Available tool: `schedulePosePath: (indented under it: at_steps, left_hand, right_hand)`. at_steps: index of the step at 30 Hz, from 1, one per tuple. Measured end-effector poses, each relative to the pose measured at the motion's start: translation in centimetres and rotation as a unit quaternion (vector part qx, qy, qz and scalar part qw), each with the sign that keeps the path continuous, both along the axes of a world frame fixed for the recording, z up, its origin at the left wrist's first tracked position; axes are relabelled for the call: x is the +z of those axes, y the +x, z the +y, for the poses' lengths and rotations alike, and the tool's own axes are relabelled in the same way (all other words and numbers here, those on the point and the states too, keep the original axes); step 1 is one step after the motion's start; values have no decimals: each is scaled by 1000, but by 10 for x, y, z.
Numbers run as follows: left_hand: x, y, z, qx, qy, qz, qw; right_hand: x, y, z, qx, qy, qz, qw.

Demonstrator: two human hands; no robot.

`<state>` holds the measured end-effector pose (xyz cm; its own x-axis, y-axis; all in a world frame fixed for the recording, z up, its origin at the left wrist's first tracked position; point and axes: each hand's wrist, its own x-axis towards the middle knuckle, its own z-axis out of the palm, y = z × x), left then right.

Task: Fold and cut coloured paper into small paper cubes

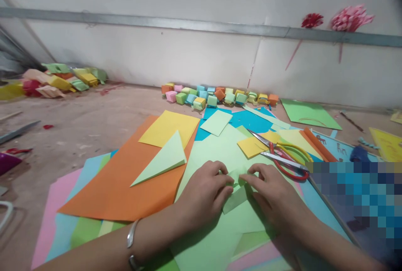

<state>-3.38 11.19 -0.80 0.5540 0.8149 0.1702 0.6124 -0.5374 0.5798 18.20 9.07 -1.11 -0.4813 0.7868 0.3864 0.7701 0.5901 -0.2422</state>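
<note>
A small folded piece of light green paper (235, 197) lies over a large pale green sheet (201, 158), between my hands. My left hand (209, 189) pinches its left side, thumb and fingers together. From the right, my right hand (271, 191) grips the paper's upper right part with bent fingers. Fingertips hide some of the folds. Red-and-yellow-handled scissors (287, 160) lie just beyond my right hand, near a small yellow paper (251, 147). A pale green folded triangle (165, 160) rests on an orange sheet (125, 179) to the left.
Small colourful paper boxes (212, 101) line the wall, with another pile (59, 80) at the far left. A green sheet (309, 113) lies at the back right. Paper flowers (351, 19) hang from a metal rail (194, 24). Part of the lower right is pixelated.
</note>
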Motion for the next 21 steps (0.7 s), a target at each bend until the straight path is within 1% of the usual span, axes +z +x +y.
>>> schedulePosePath:
  at_steps: [4,6,8,10,12,14,18,21]
  left_hand:
    - [4,0,0,2,-36,-27,999]
    - [5,1,-1,2,-41,-26,999]
    - [6,1,-2,3,-38,-22,999]
    - [5,1,-4,10,-36,-16,999]
    - [5,1,-6,23,-37,-6,999]
    - [4,1,-7,28,-36,12,999]
    - [4,1,-7,7,-17,48,999]
    - [5,0,-5,-10,-7,61,998]
  right_hand:
    - [10,0,-3,1,45,-7,999]
    - [16,3,-6,27,56,-27,998]
    - [20,6,-10,66,19,-74,995]
    - [24,7,-14,83,-29,-120,989]
    - [25,7,-18,72,-43,-141,986]
    - [23,5,-22,63,-26,-144,987]
    - [18,0,-27,68,3,-123,990]
    - [18,-4,-24,51,14,-105,993]
